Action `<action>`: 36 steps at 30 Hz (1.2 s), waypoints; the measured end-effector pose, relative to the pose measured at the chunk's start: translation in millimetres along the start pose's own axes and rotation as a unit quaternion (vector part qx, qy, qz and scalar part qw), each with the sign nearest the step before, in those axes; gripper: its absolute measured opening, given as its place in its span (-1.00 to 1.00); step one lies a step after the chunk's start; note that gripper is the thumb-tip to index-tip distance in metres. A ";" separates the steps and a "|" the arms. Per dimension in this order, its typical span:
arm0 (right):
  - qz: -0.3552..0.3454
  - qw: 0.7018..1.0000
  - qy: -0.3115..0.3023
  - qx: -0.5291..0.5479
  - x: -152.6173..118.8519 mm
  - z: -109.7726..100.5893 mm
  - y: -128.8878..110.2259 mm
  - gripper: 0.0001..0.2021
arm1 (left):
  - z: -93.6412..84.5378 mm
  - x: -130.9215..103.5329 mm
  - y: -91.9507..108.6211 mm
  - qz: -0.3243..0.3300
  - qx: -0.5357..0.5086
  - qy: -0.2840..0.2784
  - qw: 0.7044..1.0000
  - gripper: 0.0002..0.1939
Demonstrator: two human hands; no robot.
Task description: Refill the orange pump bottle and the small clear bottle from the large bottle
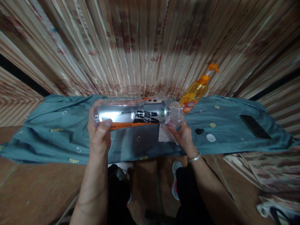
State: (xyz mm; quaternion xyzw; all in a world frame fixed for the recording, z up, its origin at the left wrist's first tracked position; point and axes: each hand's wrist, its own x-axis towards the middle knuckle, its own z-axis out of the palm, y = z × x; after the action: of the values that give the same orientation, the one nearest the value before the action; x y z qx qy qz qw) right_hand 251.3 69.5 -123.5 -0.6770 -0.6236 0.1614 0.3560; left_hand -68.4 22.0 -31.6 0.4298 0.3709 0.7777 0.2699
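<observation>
My left hand point(100, 137) is wrapped round the base end of a large clear plastic bottle point(126, 113) with a silver and orange label. The bottle lies nearly level in the air, its neck towards the right. My right hand point(184, 136) grips a small clear plastic bottle point(175, 121) close to the large bottle's mouth. Whether the two mouths touch, I cannot make out. Just beyond them stands an orange pump bottle point(193, 93) of yellow liquid. A white paper or tissue point(166, 135) lies beneath the small bottle.
A teal patterned cloth point(126, 145) covers the narrow table. A dark round cap point(199, 131), a white round lid point(211, 137) and a black phone point(254, 126) lie on its right side. Behind hangs a pleated curtain point(140, 47); a bag-like item point(278, 212) is at lower right.
</observation>
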 end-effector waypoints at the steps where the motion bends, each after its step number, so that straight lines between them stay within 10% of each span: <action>1: -0.002 1.000 0.002 0.000 0.1 0.5 1.0 -0.36 | 0.2 -0.3 0.2 0.001 -0.002 -0.002 1.000 -0.34; 36: -0.012 1.000 0.004 -0.007 0.3 2.4 5.1 -0.31 | -7.3 -1.4 -3.3 0.033 0.044 -0.046 0.997 -0.43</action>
State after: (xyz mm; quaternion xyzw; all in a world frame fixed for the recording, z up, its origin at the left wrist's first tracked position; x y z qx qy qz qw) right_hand 253.5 70.6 -128.6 -0.6725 -0.6316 0.1501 0.3554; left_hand -73.7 20.3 -37.5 0.4887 0.3770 0.7487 0.2418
